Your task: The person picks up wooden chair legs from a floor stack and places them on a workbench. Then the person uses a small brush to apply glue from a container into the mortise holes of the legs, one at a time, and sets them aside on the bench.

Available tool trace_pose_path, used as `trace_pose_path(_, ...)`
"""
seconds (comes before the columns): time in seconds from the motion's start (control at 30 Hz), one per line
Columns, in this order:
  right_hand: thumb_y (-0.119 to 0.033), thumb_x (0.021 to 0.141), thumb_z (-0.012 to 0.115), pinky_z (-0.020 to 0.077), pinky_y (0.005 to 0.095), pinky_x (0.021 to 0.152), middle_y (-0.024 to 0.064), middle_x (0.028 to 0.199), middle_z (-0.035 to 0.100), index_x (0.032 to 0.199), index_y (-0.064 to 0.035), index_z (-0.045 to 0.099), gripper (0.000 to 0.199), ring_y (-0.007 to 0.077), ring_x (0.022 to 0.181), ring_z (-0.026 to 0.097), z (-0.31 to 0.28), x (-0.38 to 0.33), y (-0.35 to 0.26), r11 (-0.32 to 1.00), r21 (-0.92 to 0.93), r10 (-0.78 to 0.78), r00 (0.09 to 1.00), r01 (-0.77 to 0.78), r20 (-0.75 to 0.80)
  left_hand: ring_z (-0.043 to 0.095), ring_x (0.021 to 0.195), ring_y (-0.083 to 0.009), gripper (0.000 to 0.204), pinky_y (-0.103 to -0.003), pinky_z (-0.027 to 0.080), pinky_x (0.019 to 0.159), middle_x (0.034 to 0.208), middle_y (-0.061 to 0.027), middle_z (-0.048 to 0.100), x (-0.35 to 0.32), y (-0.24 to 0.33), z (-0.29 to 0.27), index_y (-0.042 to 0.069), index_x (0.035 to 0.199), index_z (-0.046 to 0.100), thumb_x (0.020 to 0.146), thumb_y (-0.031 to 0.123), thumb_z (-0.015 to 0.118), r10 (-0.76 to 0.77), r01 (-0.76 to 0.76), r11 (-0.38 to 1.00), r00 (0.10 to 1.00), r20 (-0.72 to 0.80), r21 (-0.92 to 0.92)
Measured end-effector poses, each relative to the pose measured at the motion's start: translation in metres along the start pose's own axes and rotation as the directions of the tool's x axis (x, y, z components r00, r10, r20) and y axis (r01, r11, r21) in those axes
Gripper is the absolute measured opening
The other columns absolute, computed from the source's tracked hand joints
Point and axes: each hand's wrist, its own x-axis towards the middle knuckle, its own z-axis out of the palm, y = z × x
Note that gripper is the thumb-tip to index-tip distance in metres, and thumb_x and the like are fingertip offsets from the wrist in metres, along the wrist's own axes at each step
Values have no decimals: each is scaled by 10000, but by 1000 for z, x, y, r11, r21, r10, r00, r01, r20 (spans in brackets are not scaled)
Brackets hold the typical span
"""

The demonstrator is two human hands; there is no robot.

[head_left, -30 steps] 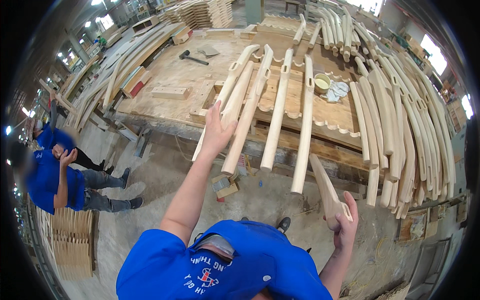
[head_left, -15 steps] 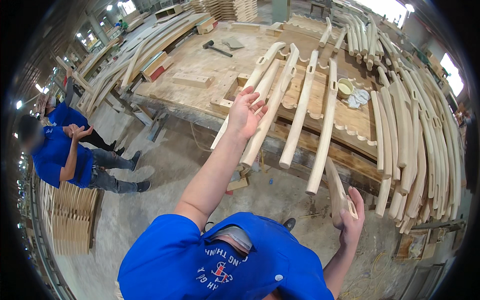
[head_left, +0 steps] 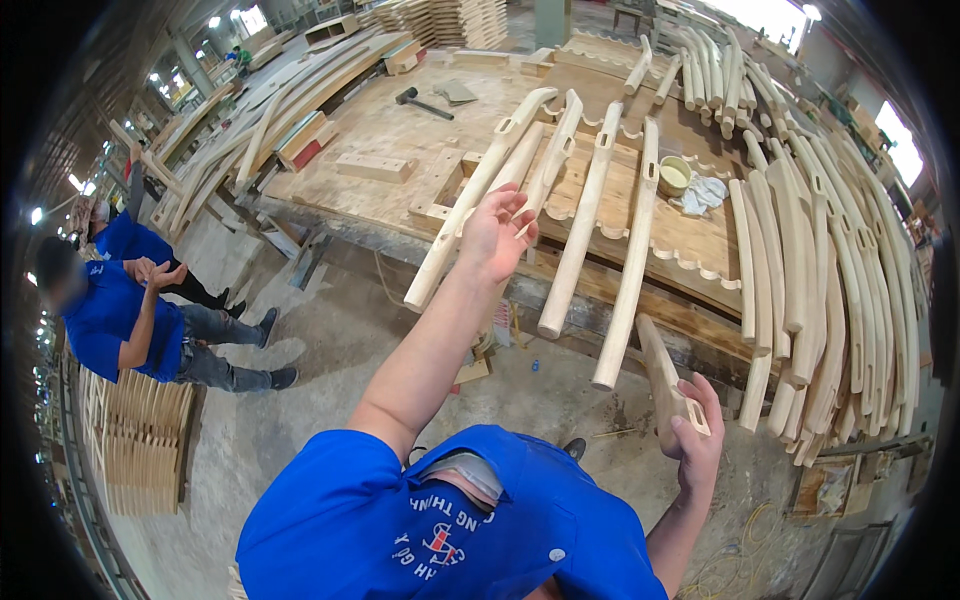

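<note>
My left hand (head_left: 497, 235) is palm up over the bench's front edge, with its fingers loosely curled and apart. It hides the lower part of a pale slotted wooden leg (head_left: 558, 150); I see nothing in its grasp. Low on the right, my right hand (head_left: 698, 440) grips the slotted end of another wooden piece (head_left: 662, 385), its thumb beside the slot. Several similar legs lie side by side with their lower ends over the bench edge, among them one long leg (head_left: 628, 260) and a leg (head_left: 580, 235) beside it.
The wooden bench (head_left: 320, 200) carries a black mallet (head_left: 424, 104), a wood block (head_left: 376, 167), a yellowish bowl (head_left: 675, 175) and a white cloth (head_left: 702, 195). Stacked legs (head_left: 810, 270) crowd the right. Two people in blue shirts (head_left: 125, 310) stand at left near a wood stack (head_left: 135, 440).
The bench and its legs have shifted slightly left in the view. My left hand now covers more of the slotted leg; my right hand keeps its grip on the wooden piece.
</note>
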Motion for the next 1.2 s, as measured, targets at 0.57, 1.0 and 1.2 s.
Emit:
trace_pose_path(0.57,-116,715,667,423,195,511,46,1130,534,1250,-50,503,563,94,808,541,-3,0,-4,1000,26,-1,1000,1,28,145,1355,-409,712,-505,200,1090,1455,-199,249,66,49,-62,-28,1166,584,669,480,627,19,-45,-472,998,61,881)
trace_pose_path(1.0,-125,691,683,466,254,727,70,1129,550,1221,-23,523,563,137,928,546,-8,-9,-6,999,29,41,999,-40,-24,21,1391,-430,562,-599,110,1084,1499,-234,112,116,24,-28,-43,1188,534,730,277,597,282,-99,-406,932,227,908)
trace_pose_path(1.2,-88,638,625,449,311,879,99,1132,571,1182,-9,547,555,192,1034,545,-5,-16,5,996,87,40,998,-37,-43,11,1396,-416,592,-595,109,1090,1501,-233,115,127,25,-2,-31,1244,483,750,279,582,259,101,-537,965,49,837)
